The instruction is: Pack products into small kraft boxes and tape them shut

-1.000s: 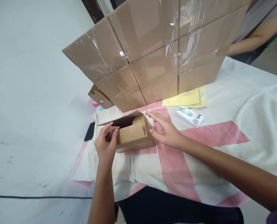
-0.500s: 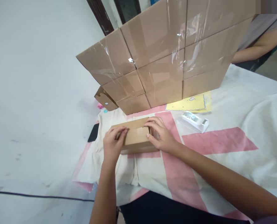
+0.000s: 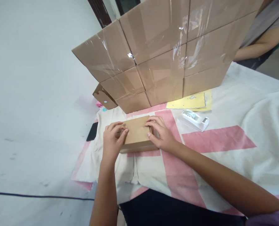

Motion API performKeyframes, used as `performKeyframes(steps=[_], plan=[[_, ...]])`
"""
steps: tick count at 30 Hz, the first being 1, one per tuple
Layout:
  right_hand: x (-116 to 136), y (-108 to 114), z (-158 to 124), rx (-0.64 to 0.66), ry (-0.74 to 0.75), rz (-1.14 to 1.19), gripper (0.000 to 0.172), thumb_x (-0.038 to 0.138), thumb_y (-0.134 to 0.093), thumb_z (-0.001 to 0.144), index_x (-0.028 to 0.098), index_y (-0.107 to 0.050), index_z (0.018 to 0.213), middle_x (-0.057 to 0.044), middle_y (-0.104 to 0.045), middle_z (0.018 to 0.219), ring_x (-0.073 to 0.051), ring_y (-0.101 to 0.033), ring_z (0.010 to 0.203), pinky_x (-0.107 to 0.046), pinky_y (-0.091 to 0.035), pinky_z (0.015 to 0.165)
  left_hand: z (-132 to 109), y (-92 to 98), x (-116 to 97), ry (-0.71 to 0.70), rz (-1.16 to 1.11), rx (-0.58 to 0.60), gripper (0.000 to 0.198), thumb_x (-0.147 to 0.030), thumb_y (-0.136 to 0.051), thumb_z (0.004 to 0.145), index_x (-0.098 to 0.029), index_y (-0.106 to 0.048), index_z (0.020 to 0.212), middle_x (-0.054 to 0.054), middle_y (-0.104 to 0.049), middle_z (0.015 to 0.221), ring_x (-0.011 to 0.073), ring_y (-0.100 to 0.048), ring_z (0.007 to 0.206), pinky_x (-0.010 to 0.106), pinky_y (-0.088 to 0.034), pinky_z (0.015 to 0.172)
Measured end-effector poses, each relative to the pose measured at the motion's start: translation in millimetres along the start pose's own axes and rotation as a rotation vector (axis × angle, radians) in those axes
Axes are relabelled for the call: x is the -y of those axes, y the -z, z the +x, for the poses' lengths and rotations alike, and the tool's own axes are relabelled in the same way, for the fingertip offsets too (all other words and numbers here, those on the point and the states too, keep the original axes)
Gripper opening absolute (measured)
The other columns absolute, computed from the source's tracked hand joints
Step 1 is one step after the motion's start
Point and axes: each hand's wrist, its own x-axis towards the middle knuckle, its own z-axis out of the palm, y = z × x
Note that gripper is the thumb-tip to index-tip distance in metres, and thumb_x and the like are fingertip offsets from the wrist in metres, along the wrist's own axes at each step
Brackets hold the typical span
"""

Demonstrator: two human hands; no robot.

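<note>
A small brown cardboard box (image 3: 137,133) lies flat on the cloth in front of me, its top closed over. My left hand (image 3: 114,135) is at its left end, thumb and fingertips bent onto the top edge. At the opposite end, my right hand (image 3: 160,132) curls over the edge, with fingertips on the top and the thumb near the side. Both hands grip the box. Its end faces are mostly hidden behind my fingers. A white tape dispenser (image 3: 194,120) with a roll in it stands to the right.
A tall cardboard panel (image 3: 161,75) of taped boxes stands behind. Yellow paper sheets (image 3: 188,101) lie at its foot. An open carton (image 3: 105,99) and a black phone (image 3: 92,131) are at the left. Another person's arm (image 3: 261,47) shows at the far right. A pink-and-white cloth (image 3: 224,138) covers the table.
The view has shifted slightly, so everything sits a little higher in the picture. My left thumb and fingertips have moved a little on the box's left end; the right hand stays in place.
</note>
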Motion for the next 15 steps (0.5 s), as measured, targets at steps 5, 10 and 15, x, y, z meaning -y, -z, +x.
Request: performKeyframes(steps=[5, 10, 15], plan=[[-0.3, 1.1, -0.4, 0.004, -0.005, -0.011, 0.022, 0.023, -0.057, 0.091, 0.023, -0.060, 0.112, -0.012, -0.058, 0.121, -0.030, -0.051, 0.122, -0.052, -0.044, 0.105, -14.6, 3.8, 0.3, -0.095, 0.096, 0.052, 0.021, -0.037, -0.058, 0.097, -0.028, -0.076, 0.098, 0.003, -0.073, 0.124, 0.0263, -0.060, 0.114, 0.047, -0.043, 0.100], [-1.9, -0.7, -1.8, 0.008, -0.009, -0.002, 0.021, 0.023, -0.057, 0.091, 0.023, -0.060, 0.111, -0.012, -0.057, 0.122, -0.030, -0.051, 0.122, -0.053, -0.044, 0.106, -31.0, 8.5, 5.4, -0.206, 0.216, 0.164, 0.037, -0.038, -0.050, 0.101, -0.028, -0.063, 0.134, 0.006, -0.063, 0.144, 0.0274, -0.057, 0.128, 0.046, -0.040, 0.102], [-2.4, -3.3, -2.8, 0.007, -0.034, 0.007, 0.021, 0.022, -0.055, 0.090, 0.023, -0.060, 0.110, -0.012, -0.055, 0.122, -0.030, -0.051, 0.121, -0.054, -0.044, 0.105, -31.7, 10.0, 6.8, -0.226, 0.304, 0.239, 0.051, -0.051, -0.054, 0.097, -0.030, -0.054, 0.145, 0.007, -0.056, 0.151, 0.0305, -0.053, 0.131, 0.045, -0.040, 0.099]])
